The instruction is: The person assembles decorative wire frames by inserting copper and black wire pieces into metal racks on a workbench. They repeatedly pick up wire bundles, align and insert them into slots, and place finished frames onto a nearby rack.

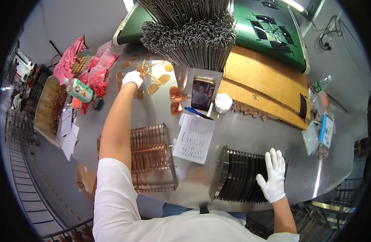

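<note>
My left hand [132,79], in a white glove, reaches to the far left of the metal table among several pairs of amber sunglasses [153,88]. Its fingers look curled in, right beside an upright pair; whatever they grip is hidden. My right hand [273,174], also gloved, lies with fingers stretched and thumb apart over the right edge of a wire rack of dark curved pieces [244,175]. Under my left forearm stands another rack of brown, see-through pieces [151,157]. Larger brown sunglasses [176,101] lie near the middle.
A dense bundle of hooked metal rods [189,40] rises at the back, with a phone [203,94] leaning before it. Nearby are a pen [198,113], a paper sheet [194,138], a white ball-shaped item [223,103], cardboard [266,82], a green conveyor [250,28] and a bottle [78,90].
</note>
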`<state>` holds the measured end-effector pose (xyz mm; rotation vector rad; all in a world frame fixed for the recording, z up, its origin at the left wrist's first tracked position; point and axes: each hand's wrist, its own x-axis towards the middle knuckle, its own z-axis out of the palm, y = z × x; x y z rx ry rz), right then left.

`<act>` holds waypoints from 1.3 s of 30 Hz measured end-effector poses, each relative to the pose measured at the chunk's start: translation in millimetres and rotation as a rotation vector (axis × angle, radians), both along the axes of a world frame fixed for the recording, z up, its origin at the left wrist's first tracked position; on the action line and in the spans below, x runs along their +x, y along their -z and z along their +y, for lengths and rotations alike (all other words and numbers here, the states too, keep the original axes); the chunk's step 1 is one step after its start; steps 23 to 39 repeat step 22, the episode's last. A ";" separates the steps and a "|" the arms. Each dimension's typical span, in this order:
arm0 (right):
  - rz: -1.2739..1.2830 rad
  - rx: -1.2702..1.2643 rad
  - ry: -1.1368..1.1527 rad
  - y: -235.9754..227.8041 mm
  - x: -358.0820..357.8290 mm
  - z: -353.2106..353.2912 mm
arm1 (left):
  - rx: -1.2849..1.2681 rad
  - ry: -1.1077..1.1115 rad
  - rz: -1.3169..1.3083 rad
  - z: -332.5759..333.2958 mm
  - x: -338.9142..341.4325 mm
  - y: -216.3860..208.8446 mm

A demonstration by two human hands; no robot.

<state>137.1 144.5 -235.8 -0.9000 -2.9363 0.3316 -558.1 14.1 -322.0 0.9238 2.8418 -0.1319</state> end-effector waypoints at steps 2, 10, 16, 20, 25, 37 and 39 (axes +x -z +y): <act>-0.011 -0.010 0.012 0.2 1.2 -1.3 | 0.030 -0.103 -0.043 23.1 -1.6 6.5; -0.029 -0.017 0.011 2.7 -0.1 0.3 | 0.079 -0.274 -0.064 29.9 0.1 15.5; 0.010 -0.007 0.019 1.3 0.5 -3.6 | -0.108 -0.207 -0.221 -2.3 7.9 -56.9; 0.049 0.025 0.005 3.7 2.4 -3.9 | -0.442 0.305 -0.093 -69.0 9.3 -98.1; 0.079 0.044 0.017 6.1 4.1 -6.1 | -0.662 0.646 0.067 -94.0 21.7 -125.4; 0.079 0.044 0.017 6.1 4.1 -6.1 | -0.662 0.646 0.067 -94.0 21.7 -125.4; 0.079 0.044 0.017 6.1 4.1 -6.1 | -0.662 0.646 0.067 -94.0 21.7 -125.4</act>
